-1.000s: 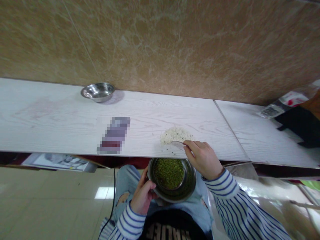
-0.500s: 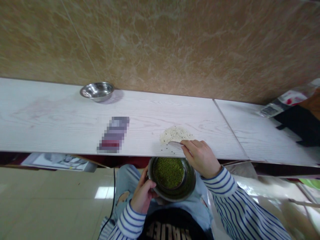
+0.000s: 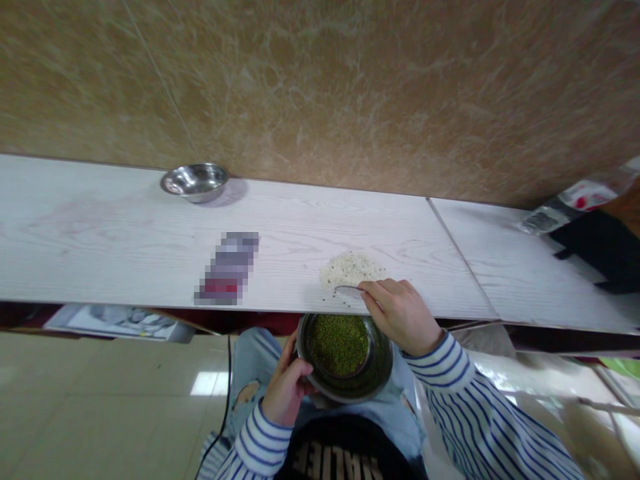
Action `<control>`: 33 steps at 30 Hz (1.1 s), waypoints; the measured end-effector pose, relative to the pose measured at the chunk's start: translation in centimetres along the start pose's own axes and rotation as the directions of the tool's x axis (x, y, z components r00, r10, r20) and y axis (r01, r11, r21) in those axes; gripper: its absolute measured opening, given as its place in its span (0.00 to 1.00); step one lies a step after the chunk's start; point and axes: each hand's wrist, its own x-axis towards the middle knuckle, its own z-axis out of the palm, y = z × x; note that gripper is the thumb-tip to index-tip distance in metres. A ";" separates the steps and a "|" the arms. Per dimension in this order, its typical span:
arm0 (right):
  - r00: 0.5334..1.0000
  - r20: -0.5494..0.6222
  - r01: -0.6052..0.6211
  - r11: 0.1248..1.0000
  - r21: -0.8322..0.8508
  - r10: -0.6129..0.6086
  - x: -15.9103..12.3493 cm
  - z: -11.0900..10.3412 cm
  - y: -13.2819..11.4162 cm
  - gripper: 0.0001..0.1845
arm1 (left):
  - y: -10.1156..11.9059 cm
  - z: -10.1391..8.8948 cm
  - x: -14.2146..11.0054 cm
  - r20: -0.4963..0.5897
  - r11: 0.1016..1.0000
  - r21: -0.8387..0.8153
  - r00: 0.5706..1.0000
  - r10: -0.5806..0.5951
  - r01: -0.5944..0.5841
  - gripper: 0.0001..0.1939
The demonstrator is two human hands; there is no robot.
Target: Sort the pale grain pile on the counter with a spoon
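My left hand (image 3: 290, 383) grips the left rim of a steel bowl (image 3: 383, 370) held over my lap, below the table's front edge. Green beans (image 3: 340, 343), apparently mung beans, lie inside it. My right hand (image 3: 403, 313) is closed on a spoon (image 3: 347, 289), its bowl end down on the table at the near edge of a pile of white grains (image 3: 350, 269) that look like rice. Dark specks are scattered in the pile and just in front of it. The spoon's handle is mostly hidden by my fingers.
A second steel bowl (image 3: 195, 183) stands at the back left of the white table (image 3: 125, 233), by the wall. A blurred-out flat object (image 3: 227, 270) lies left of the grains. At the far right are a plastic package (image 3: 565, 207) and a black item (image 3: 600, 247).
The spoon tip has shifted very slightly left and toward me at the near edge of the pile. My left hand and the bowl have hardly moved.
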 end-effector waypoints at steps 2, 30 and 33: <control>1.000 -0.004 0.001 1.000 0.003 -0.001 0.0 0.0 0.0 0.11 | -0.1 -0.1 0.1 -0.002 1.000 -0.003 1.000 -0.002 0.002 0.39; 1.000 -0.003 0.014 0.998 0.063 -0.014 -0.7 0.0 -0.4 0.11 | -0.3 -0.6 0.6 0.009 1.000 -0.008 1.000 0.004 -0.004 0.41; 1.000 0.002 0.014 0.998 0.067 -0.014 -0.4 0.1 -0.7 0.11 | -0.3 -0.7 0.6 0.009 1.000 -0.004 1.000 0.004 -0.004 0.41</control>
